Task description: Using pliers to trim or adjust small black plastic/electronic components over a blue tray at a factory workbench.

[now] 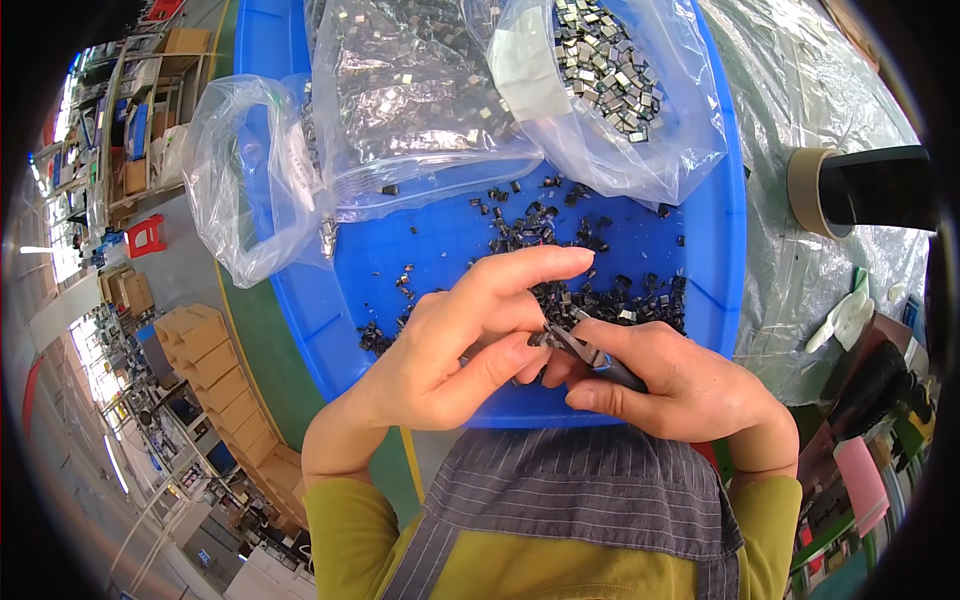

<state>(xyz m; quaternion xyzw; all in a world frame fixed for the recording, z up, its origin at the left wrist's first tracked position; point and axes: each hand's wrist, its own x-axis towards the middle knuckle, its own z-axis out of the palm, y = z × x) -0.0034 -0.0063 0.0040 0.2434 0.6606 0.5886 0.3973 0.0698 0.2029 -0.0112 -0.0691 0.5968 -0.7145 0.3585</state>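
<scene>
My left hand (470, 345) pinches a tiny dark part (541, 338) between thumb and fingers, index finger stretched out over the blue tray (715, 270). My right hand (680, 385) grips a small pair of cutting pliers (590, 352) whose jaws meet that part. Both hands hover over the tray's near rim. Behind them a heap of small black parts (600, 295) lies scattered on the tray floor.
Clear plastic bags of small metal pieces (420, 90) (610, 70) lie at the tray's far side, one empty bag (235, 190) hanging over the left rim. A tape roll (812, 190) sits right on crinkled plastic sheeting. Cardboard boxes and shelves stand on the floor at left.
</scene>
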